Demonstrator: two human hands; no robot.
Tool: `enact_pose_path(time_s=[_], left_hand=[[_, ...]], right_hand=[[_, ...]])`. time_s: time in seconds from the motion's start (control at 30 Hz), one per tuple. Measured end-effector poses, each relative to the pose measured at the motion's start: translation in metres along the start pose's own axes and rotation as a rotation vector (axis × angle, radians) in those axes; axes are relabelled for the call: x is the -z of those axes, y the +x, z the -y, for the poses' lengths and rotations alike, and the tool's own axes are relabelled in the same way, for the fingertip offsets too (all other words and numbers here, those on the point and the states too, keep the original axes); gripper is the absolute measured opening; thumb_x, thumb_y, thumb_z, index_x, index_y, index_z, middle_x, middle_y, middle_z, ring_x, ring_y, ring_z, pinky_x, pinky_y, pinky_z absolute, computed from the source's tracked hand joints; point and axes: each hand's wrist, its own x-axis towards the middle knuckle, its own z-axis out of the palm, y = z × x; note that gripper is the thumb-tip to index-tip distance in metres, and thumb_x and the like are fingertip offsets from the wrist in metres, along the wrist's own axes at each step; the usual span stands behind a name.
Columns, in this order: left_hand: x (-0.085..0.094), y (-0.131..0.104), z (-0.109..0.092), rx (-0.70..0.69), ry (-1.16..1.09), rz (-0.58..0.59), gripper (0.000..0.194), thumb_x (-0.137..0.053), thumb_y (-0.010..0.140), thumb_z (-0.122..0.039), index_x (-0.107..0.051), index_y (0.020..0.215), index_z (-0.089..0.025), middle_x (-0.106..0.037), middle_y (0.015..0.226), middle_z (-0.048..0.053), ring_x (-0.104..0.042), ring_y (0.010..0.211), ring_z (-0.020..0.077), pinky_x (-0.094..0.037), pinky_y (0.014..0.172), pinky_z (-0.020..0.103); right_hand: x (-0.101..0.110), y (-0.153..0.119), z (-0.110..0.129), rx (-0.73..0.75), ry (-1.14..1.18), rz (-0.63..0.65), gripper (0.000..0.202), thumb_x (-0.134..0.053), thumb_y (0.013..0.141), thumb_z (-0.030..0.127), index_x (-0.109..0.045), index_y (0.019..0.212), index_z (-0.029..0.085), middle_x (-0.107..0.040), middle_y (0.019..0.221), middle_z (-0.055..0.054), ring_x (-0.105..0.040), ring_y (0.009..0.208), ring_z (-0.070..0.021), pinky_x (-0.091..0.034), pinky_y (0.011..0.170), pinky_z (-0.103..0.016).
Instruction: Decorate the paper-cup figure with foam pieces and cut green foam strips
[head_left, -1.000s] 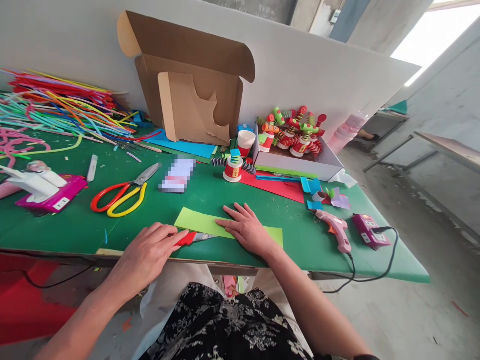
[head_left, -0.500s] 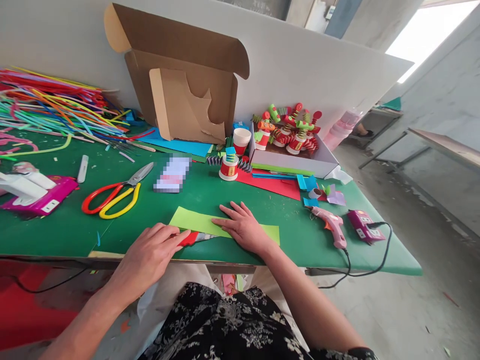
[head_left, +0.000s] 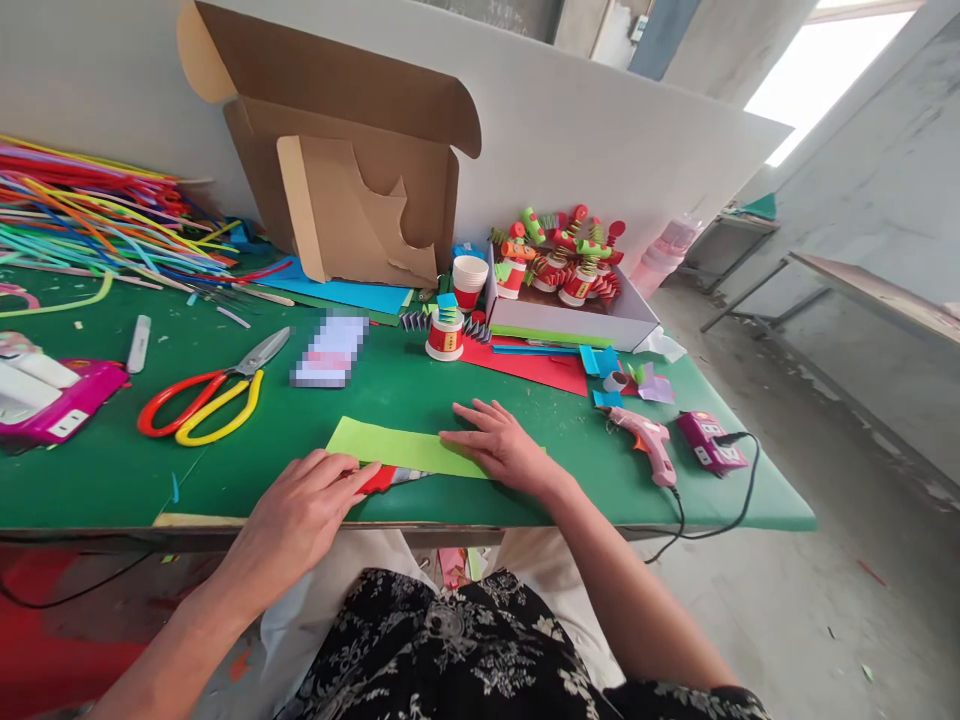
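A light green paper strip (head_left: 397, 445) lies near the table's front edge. My left hand (head_left: 311, 505) is closed round the red handle of a small cutting tool (head_left: 382, 478), whose metal end points right along the strip's lower edge. With fingers spread, my right hand (head_left: 506, 448) rests flat on the right part of the paper and covers some of it. Beyond the strip stands a red and white paper-cup figure (head_left: 445, 335) with folded dark arms.
Scissors (head_left: 217, 390) and a blurred phone (head_left: 330, 350) lie left of centre. A box of cup figures (head_left: 577, 320) stands behind, near a cardboard box (head_left: 360, 200). At right are a pink glue gun (head_left: 649, 445) and a purple power socket (head_left: 712, 443).
My right hand has slid a little to the right along the paper and hides its right end more. The view has shifted slightly. My left hand keeps its hold.
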Motion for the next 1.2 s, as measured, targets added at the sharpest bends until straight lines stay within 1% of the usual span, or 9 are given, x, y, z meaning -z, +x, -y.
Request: enact_pose_path(time_s=[0.13, 0.27, 0.4, 0.6, 0.83, 0.97, 1.2], left_hand=[[-0.002, -0.001, 0.001, -0.002, 0.011, -0.003, 0.031, -0.042, 0.099, -0.019, -0.066, 0.12, -0.02, -0.065, 0.103, 0.009, -0.058, 0.095, 0.0234, -0.048, 0.088, 0.041], [-0.004, 0.003, -0.004, 0.0, 0.017, 0.001, 0.031, -0.044, 0.098, -0.019, -0.066, 0.119, -0.018, -0.065, 0.103, 0.009, -0.058, 0.092, 0.023, -0.048, 0.087, 0.04], [-0.005, 0.006, -0.01, 0.005, 0.035, 0.015, 0.032, -0.043, 0.098, -0.017, -0.066, 0.121, -0.019, -0.066, 0.103, 0.009, -0.058, 0.092, 0.0231, -0.048, 0.088, 0.041], [-0.004, 0.005, -0.012, -0.013, 0.029, 0.0, 0.032, -0.043, 0.098, -0.018, -0.066, 0.12, -0.019, -0.066, 0.102, 0.008, -0.059, 0.091, 0.0226, -0.049, 0.088, 0.041], [-0.008, 0.01, -0.018, -0.041, 0.029, 0.011, 0.033, -0.044, 0.097, -0.013, -0.064, 0.122, -0.019, -0.065, 0.104, 0.008, -0.058, 0.091, 0.0217, -0.049, 0.087, 0.04], [-0.007, 0.01, -0.019, -0.055, 0.016, -0.005, 0.031, -0.045, 0.097, -0.013, -0.064, 0.12, -0.019, -0.064, 0.103, 0.008, -0.057, 0.091, 0.0213, -0.049, 0.086, 0.039], [-0.014, 0.018, -0.025, -0.067, 0.016, 0.02, 0.034, -0.046, 0.096, -0.012, -0.064, 0.124, -0.018, -0.064, 0.103, 0.009, -0.057, 0.091, 0.0225, -0.049, 0.084, 0.04]], right_hand=[[0.006, -0.023, -0.021, 0.006, -0.009, -0.007, 0.036, -0.043, 0.103, 0.027, -0.062, 0.133, 0.034, -0.044, 0.154, -0.005, -0.032, 0.147, -0.0282, -0.026, 0.12, -0.056], [0.001, -0.028, -0.028, 0.023, -0.047, -0.013, 0.038, -0.041, 0.104, 0.027, -0.06, 0.136, 0.035, -0.045, 0.154, -0.004, -0.032, 0.147, -0.0293, -0.026, 0.119, -0.058], [-0.003, -0.026, -0.029, 0.04, -0.05, -0.023, 0.039, -0.04, 0.104, 0.027, -0.06, 0.136, 0.035, -0.046, 0.153, -0.005, -0.033, 0.147, -0.0299, -0.027, 0.119, -0.059], [-0.003, -0.027, -0.029, 0.033, -0.056, -0.032, 0.038, -0.039, 0.104, 0.029, -0.06, 0.136, 0.036, -0.046, 0.153, -0.004, -0.033, 0.147, -0.0299, -0.026, 0.119, -0.058], [-0.002, -0.026, -0.027, 0.009, -0.047, -0.006, 0.039, -0.039, 0.104, 0.027, -0.061, 0.135, 0.034, -0.046, 0.153, -0.005, -0.033, 0.147, -0.0313, -0.025, 0.119, -0.058], [-0.002, -0.026, -0.028, 0.016, -0.049, -0.016, 0.039, -0.04, 0.104, 0.027, -0.059, 0.136, 0.036, -0.046, 0.154, -0.002, -0.033, 0.147, -0.0297, -0.026, 0.119, -0.057], [-0.001, -0.026, -0.026, 0.007, -0.063, 0.001, 0.039, -0.04, 0.104, 0.026, -0.06, 0.136, 0.034, -0.045, 0.154, -0.004, -0.032, 0.147, -0.0299, -0.025, 0.12, -0.056]])
